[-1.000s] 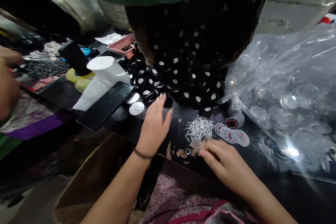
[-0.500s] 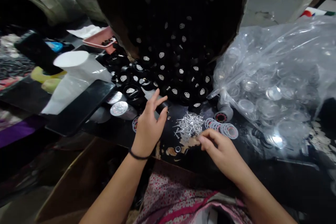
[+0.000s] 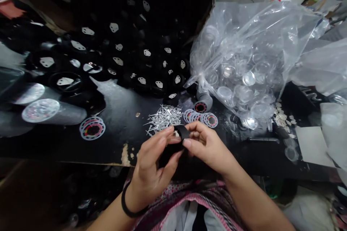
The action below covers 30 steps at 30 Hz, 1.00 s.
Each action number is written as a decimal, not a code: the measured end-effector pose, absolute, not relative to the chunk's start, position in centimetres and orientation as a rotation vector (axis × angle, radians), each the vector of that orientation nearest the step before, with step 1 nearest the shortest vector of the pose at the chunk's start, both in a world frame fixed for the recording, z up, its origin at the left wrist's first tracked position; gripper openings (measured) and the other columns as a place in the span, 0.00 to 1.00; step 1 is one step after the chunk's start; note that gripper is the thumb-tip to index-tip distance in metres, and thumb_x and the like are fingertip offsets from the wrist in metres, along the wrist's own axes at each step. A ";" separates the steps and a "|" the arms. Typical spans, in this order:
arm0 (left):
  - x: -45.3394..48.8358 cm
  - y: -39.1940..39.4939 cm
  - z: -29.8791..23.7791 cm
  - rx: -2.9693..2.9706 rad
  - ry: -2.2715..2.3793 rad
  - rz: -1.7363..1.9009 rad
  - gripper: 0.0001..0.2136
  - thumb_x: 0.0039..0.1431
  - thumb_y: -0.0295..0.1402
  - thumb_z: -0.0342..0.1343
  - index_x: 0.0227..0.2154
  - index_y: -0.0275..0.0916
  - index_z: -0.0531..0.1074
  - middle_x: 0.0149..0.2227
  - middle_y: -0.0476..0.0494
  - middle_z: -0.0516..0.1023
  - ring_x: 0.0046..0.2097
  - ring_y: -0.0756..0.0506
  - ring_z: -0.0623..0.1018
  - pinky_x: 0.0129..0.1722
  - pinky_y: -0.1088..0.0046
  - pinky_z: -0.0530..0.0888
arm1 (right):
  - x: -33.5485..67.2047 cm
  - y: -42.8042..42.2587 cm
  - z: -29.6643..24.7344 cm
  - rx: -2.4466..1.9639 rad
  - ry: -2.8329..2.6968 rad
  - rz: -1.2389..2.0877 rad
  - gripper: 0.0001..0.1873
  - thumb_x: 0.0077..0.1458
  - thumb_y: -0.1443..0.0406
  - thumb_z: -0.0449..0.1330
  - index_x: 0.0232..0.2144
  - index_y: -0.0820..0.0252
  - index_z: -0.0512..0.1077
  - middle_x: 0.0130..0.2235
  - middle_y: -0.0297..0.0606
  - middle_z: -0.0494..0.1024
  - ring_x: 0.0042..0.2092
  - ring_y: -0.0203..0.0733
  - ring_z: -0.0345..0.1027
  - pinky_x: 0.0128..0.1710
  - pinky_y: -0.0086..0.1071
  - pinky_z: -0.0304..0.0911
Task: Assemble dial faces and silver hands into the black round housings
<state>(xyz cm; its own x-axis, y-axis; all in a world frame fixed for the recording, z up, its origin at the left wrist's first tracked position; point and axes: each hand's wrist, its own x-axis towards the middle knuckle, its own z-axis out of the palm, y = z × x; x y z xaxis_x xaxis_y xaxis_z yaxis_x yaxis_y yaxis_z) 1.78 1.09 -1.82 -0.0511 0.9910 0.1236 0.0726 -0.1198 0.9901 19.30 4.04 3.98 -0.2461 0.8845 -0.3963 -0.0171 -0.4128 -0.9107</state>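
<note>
My left hand [image 3: 153, 160] grips a small round black part [image 3: 177, 138] between thumb and fingers, close to my body over the front edge of the black table [image 3: 119, 112]. My right hand [image 3: 204, 144] pinches the same black part from the right side. Just beyond my hands lies a heap of small silver pins [image 3: 164, 117]. Right of the pins sits a fanned row of round printed discs [image 3: 200, 117]. Behind them spreads a big pile of black round parts with white tabs [image 3: 130, 54].
A clear plastic bag of transparent round covers [image 3: 244, 65] fills the right. A stack of silvery discs [image 3: 43, 112] and a printed disc [image 3: 92, 129] lie at the left. A white sheet [image 3: 311, 146] lies at the far right edge.
My left hand picked a black part from the pile and drew back to my body. My right hand left the pins and joined it. The view swung right and down.
</note>
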 end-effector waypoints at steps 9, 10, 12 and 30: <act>2.4 1.1 0.9 1.068 1.313 1.274 0.27 0.53 0.31 0.67 0.56 0.53 0.71 0.62 0.46 0.71 0.59 0.38 0.75 0.62 0.60 0.69 | 20.4 3.1 3.2 -1.405 -1.281 1.549 0.15 0.57 0.55 0.60 0.43 0.58 0.70 0.29 0.29 0.68 0.28 0.32 0.60 0.29 0.28 0.58; 2.5 1.2 1.0 0.993 1.296 1.172 0.24 0.56 0.34 0.65 0.56 0.52 0.72 0.63 0.46 0.71 0.61 0.39 0.73 0.63 0.62 0.68 | 20.5 3.0 3.1 -1.418 -1.329 1.550 0.16 0.57 0.55 0.61 0.44 0.58 0.71 0.30 0.29 0.69 0.29 0.33 0.61 0.30 0.28 0.59; 2.7 1.3 0.6 0.814 1.235 0.933 0.18 0.58 0.41 0.62 0.52 0.49 0.77 0.60 0.45 0.75 0.63 0.39 0.71 0.61 0.66 0.70 | 20.9 2.8 3.1 -1.432 -1.442 1.573 0.18 0.57 0.54 0.61 0.46 0.58 0.72 0.31 0.30 0.71 0.31 0.34 0.62 0.33 0.29 0.60; 4.8 1.1 0.2 0.152 0.969 0.916 0.18 0.59 0.44 0.62 0.49 0.43 0.77 0.48 0.38 0.83 0.44 0.43 0.84 0.42 0.71 0.82 | 26.1 5.1 1.1 -2.218 -1.906 0.348 0.19 0.60 0.60 0.62 0.51 0.61 0.71 0.50 0.48 0.74 0.54 0.56 0.68 0.52 0.49 0.62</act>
